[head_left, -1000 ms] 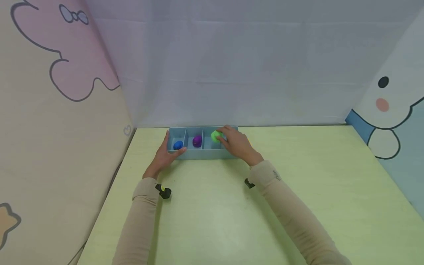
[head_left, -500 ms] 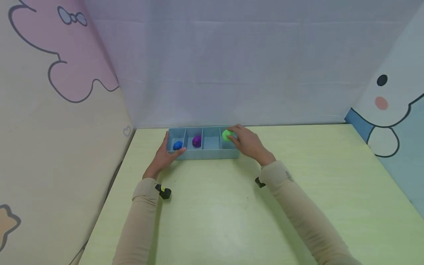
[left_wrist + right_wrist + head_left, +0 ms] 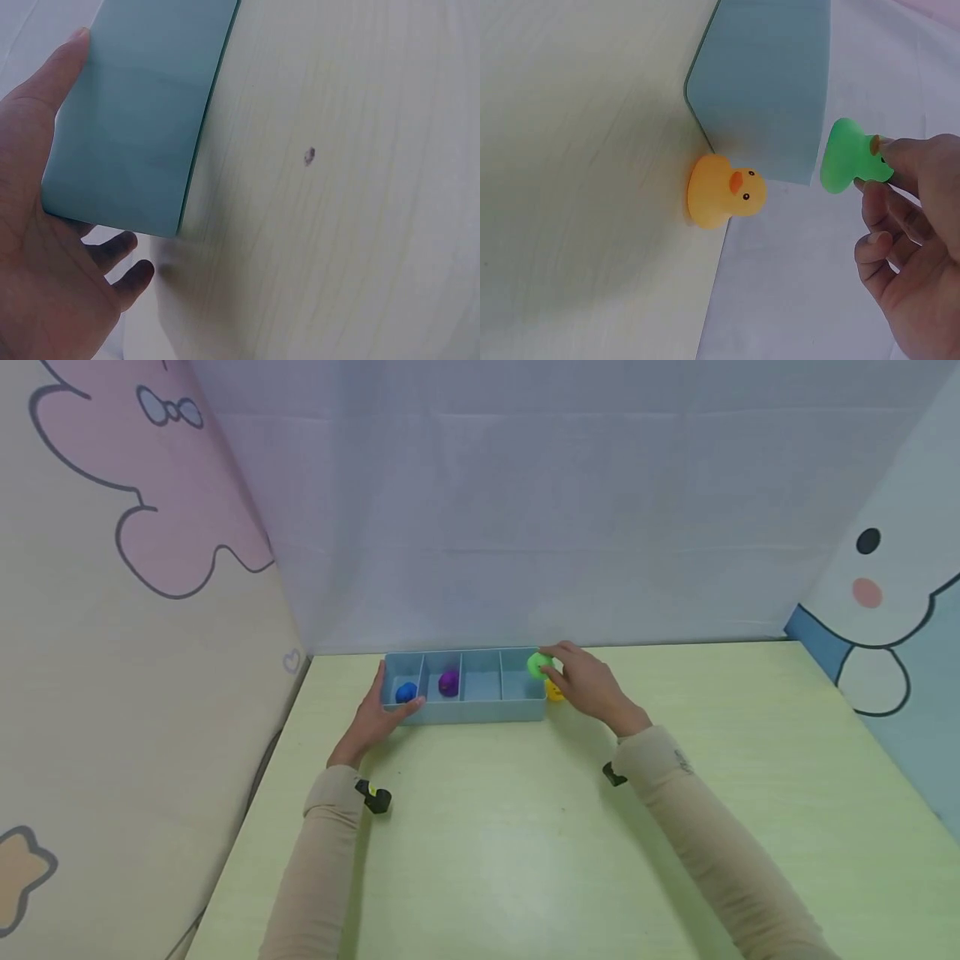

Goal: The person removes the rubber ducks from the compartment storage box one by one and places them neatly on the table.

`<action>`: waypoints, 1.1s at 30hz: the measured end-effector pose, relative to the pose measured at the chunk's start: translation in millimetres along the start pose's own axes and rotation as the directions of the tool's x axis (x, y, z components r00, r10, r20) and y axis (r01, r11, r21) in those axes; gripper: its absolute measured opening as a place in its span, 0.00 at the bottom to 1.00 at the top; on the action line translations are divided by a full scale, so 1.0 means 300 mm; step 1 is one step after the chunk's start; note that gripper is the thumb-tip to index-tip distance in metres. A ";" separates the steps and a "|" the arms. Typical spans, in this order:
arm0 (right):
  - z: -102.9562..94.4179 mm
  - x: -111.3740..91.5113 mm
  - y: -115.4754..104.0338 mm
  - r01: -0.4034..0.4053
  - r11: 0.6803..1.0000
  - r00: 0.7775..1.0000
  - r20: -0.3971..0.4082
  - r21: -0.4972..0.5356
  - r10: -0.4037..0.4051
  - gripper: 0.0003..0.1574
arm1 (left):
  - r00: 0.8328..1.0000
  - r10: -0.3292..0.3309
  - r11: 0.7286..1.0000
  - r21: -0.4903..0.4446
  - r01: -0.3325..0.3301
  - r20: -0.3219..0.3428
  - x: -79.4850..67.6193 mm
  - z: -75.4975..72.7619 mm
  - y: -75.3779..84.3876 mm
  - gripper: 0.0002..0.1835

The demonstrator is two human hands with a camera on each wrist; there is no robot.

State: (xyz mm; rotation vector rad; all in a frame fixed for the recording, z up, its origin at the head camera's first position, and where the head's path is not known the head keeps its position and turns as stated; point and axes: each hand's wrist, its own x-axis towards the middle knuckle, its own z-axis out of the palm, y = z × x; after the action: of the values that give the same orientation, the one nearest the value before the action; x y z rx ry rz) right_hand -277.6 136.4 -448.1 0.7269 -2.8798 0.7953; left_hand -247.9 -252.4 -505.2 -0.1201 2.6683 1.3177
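In the head view, my right hand point(image 3: 592, 681) pinches a green rubber duck point(image 3: 538, 666) at the right end of a light-blue divided box point(image 3: 480, 712). The right wrist view shows the green duck point(image 3: 844, 157) held by its head between thumb and fingers, off the table, just past the box's wall point(image 3: 769, 82). A yellow rubber duck point(image 3: 718, 191) stands on the table beside that end. My left hand point(image 3: 369, 718) holds the box's left end, thumb along the front wall point(image 3: 142, 127). A blue object point(image 3: 406, 692) and a purple object point(image 3: 448, 683) lie in the two left compartments.
The box stands on a pale wooden table point(image 3: 487, 827), near its back edge. Behind rises a white cloth point(image 3: 487, 527). Printed panels with cartoon figures stand at the left point(image 3: 187, 693) and right point(image 3: 900, 735).
My right hand has carried the green duck rightward, from over the third compartment past the fourth to the box's right end. The yellow duck shows more now. My left hand keeps its place.
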 end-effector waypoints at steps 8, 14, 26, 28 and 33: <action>-0.023 -0.016 0.041 -0.036 0.999 0.999 -0.003 0.000 0.036 0.27 | 1.000 -0.005 1.000 0.006 0.005 0.001 -0.006 -0.004 0.008 0.64; -0.034 -0.032 0.073 -0.062 0.998 0.998 0.007 -0.031 0.062 0.27 | 1.000 -0.022 1.000 0.009 0.022 0.005 -0.006 -0.004 0.004 0.64; -0.032 -0.060 0.149 -0.091 0.991 0.995 0.034 -0.093 0.095 0.25 | 1.000 -0.014 1.000 0.011 0.013 0.013 -0.001 -0.008 -0.009 0.64; -0.028 -0.065 0.159 -0.102 0.990 0.993 0.051 -0.097 0.107 0.25 | 1.000 -0.014 1.000 0.012 0.013 0.014 0.000 -0.007 -0.007 0.63; -0.017 -0.073 0.175 -0.113 0.989 0.988 0.090 -0.098 0.122 0.26 | 1.000 -0.014 1.000 0.008 0.014 0.013 -0.008 -0.009 -0.003 0.63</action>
State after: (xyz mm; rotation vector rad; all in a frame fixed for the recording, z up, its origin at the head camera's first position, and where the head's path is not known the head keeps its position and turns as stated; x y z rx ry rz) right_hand -282.7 187.8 -472.2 0.6062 -3.0463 0.6499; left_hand -245.8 -255.2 -503.9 -0.1279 2.6568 1.2989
